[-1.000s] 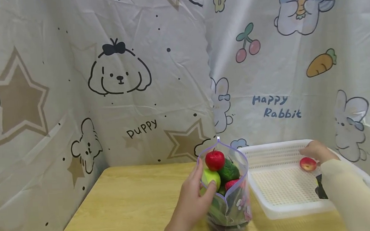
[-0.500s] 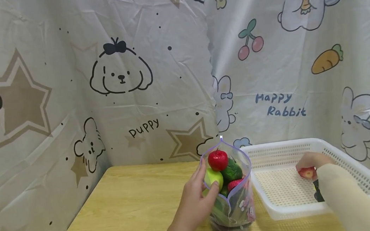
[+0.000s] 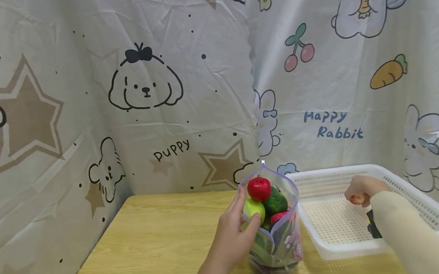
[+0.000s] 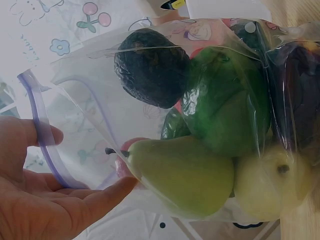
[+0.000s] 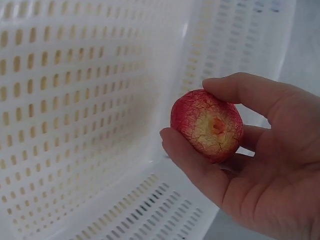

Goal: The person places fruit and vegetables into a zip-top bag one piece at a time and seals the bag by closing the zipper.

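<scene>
My left hand (image 3: 233,236) grips the purple-edged rim of a clear zip bag (image 3: 283,250), which stands upright and full of fruit. A red apple (image 3: 259,188) lies on top, beside a dark green wrinkled fruit (image 3: 276,200) and a green pear (image 3: 253,210). Through the plastic in the left wrist view, the pear (image 4: 185,175) shows with its stem toward the opening. My right hand (image 3: 364,187) is inside the white basket (image 3: 347,246), pinching a small round red-and-yellow fruit (image 5: 207,125) between thumb and fingers. Its dimpled yellow end faces the right wrist camera.
A black object with a bit of yellow (image 3: 373,225) lies in the basket, partly hidden by the right sleeve (image 3: 402,218). The wooden table (image 3: 161,241) extends to the left of the bag. Printed cloth curtains (image 3: 186,93) hang behind and at the sides.
My right hand has reached down onto the red-and-yellow fruit, taken hold of it and moved it slightly left and upward in view. My left hand still holds the bag.
</scene>
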Tool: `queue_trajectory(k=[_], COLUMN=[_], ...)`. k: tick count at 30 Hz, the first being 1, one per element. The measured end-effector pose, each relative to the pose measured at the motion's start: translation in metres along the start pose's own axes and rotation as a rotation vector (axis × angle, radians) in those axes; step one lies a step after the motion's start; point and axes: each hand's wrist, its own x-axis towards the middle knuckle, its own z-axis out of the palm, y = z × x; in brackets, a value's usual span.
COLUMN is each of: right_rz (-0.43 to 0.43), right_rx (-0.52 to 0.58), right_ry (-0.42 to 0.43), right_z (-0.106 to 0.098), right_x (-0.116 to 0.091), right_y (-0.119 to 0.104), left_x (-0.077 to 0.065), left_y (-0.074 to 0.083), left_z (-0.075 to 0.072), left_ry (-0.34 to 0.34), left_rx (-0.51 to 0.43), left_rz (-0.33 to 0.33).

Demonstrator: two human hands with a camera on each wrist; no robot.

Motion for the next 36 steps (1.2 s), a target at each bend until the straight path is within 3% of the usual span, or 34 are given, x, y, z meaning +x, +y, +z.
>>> queue_trajectory(k=[6, 10, 13, 16, 20, 23, 28, 36], right_rz=[-0.107, -0.244, -0.385, -0.483, -0.551, -0.623, -0.728, -0.924], right_rx=[-0.016, -0.101, -0.134, -0.085, 0.112, 0.274, 0.373, 0.296], right_ry=[-0.046, 0.000, 0.123, 0.270, 0.444, 0.580, 0.734, 0.709], right_z=[-0.012, -0.016, -0.011, 0.000, 0.026, 0.046, 0.070, 0.092], right_x=[-0.022, -0.042, -0.067, -0.104, -0.156, -0.180, -0.195, -0.195], right_y=[-0.027, -0.048, -0.065, -0.082, -0.106, -0.123, -0.144, -0.161], left_x=[0.000, 0.000, 0.000, 0.002, 0.001, 0.001, -0.001, 0.000], left_y=[0.001, 0.000, -0.001, -0.001, -0.001, -0.002, -0.003, -0.002], left_z=[-0.001, -0.001, -0.001, 0.000, 0.000, 0.001, 0.001, 0.000], left_ry=[-0.012, -0.004, 0.001, 0.003, -0.002, -0.004, -0.001, -0.003], left_rx=[-0.003, 0.002, 0.009, 0.012, 0.010, 0.002, -0.027, -0.039], left_rz=[-0.002, -0.005, 0.006, 0.029, 0.041, 0.040, 0.020, 0.036])
